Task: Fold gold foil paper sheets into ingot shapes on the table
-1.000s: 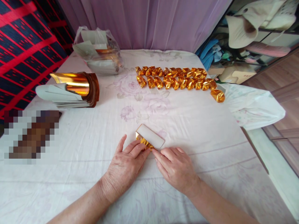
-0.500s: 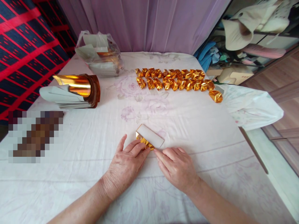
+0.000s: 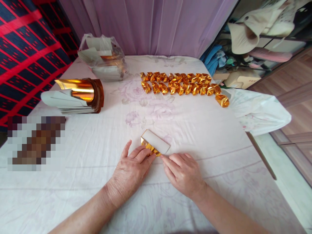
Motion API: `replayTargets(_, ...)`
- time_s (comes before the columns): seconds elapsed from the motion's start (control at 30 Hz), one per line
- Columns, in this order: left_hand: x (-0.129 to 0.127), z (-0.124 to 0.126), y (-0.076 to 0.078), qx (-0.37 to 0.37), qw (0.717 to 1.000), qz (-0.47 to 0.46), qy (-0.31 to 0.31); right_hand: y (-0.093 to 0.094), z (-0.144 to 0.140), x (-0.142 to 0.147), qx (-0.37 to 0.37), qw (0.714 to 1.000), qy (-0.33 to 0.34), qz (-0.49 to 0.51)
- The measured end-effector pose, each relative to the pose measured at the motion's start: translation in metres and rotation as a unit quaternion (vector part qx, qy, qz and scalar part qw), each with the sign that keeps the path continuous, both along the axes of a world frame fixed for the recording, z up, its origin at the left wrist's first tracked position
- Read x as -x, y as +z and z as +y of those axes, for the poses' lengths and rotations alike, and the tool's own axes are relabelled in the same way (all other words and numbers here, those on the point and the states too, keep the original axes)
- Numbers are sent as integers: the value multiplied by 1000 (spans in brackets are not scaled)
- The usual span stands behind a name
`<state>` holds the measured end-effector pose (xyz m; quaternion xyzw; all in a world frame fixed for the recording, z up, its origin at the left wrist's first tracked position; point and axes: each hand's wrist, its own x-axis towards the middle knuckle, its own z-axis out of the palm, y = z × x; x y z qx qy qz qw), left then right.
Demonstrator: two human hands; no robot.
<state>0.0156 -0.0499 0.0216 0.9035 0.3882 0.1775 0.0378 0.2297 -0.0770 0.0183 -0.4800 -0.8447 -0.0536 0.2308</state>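
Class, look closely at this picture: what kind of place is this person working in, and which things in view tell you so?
Probably a room in a home, used for handcraft. A floral cloth covers the table, a purple curtain hangs behind it, and a cluttered shelf with a hat stands at the right.

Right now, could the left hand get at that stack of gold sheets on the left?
Probably yes. The left hand rests on the folded gold paper, and only bare cloth lies between it and the stack of gold sheets, though it looks a stretch.
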Motion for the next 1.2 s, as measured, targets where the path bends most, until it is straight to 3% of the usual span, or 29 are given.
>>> replayTargets(0.37, 1, 1, -1, 5, 1000, 1, -7, 1, 0, 0, 15, 1000, -18, -7)
replayTargets(0.6, 1, 2, -2, 11, 1000, 6, -9, 6, 8, 15, 110, 980, -52, 154)
replayTargets(0.83, 3, 3, -6, 0, 1000, -5, -16, -5, 15, 28, 146, 969, -81, 183)
replayTargets(1.2, 28, 21, -9, 9, 992, -11, -129, -10, 16, 34, 142, 967, -125, 173)
